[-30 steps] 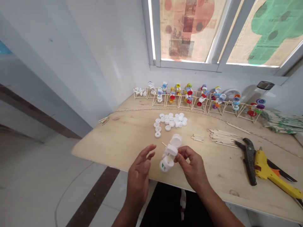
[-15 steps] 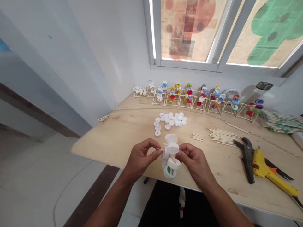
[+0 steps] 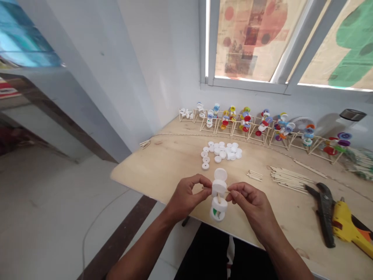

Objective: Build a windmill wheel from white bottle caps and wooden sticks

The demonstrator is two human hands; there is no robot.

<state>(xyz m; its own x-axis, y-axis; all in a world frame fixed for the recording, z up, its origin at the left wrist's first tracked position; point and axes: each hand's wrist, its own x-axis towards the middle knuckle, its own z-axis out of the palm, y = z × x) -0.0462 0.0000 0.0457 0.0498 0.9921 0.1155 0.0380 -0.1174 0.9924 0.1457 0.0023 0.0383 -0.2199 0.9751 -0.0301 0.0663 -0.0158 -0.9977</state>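
Between my hands, above the table's front edge, is a wheel of white bottle caps (image 3: 219,186) joined by wooden sticks; one lower cap carries a green print. A thin stick crosses its middle as an axle. My left hand (image 3: 190,196) is closed, pinching the stick's left end (image 3: 206,188) between thumb and fingertips. My right hand (image 3: 247,198) is closed too, its thumb and finger pinching the stick's other end close to the caps. The fingertips partly hide both stick ends.
Loose white caps (image 3: 222,154) lie mid-table. Short sticks (image 3: 254,175) and longer sticks (image 3: 290,179) are to the right, beside a black-handled cutter (image 3: 325,214) and yellow glue gun (image 3: 345,221). Stick frames with coloured cap wheels (image 3: 246,121) line the back, near a bottle (image 3: 351,120).
My view has swung left, so things appear further right. The cap wheel has turned on its stick and now faces me more upright. Both hands still pinch the stick ends.
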